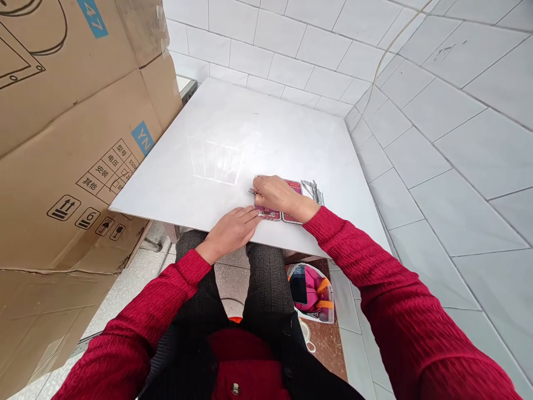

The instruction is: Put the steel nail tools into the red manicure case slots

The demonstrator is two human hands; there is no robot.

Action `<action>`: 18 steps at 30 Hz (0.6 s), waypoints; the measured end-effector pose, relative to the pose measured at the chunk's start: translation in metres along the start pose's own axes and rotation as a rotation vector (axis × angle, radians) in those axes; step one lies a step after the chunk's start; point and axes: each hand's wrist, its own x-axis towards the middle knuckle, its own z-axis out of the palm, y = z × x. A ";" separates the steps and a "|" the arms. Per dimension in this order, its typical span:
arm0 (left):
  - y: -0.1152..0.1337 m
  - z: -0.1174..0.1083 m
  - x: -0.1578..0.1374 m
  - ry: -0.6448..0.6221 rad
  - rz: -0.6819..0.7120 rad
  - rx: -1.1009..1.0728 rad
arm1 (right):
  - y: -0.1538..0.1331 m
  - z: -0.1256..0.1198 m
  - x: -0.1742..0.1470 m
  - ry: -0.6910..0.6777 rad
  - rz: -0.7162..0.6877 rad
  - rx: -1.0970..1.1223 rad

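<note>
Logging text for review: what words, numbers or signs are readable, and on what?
"47": upper blue patch on the carton
"YN": lower blue patch, same carton
"型号", "电压", "安装", "其他": carton's grid
"6": stacking sign, carton
Wordless, on carton: arrows, umbrella, glass
Grid's right-hand entries: partly cut off, unclear

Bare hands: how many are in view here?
2: the left hand, its fingertips at the near left corner of the open red case, and the right hand, over the case.
</note>
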 end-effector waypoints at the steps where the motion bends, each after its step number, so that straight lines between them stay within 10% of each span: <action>1: 0.000 0.000 0.000 -0.002 0.002 -0.005 | 0.005 0.001 -0.008 -0.013 0.006 -0.003; 18: 0.000 -0.003 0.001 -0.027 0.006 -0.021 | 0.013 0.002 -0.051 -0.191 -0.077 -0.102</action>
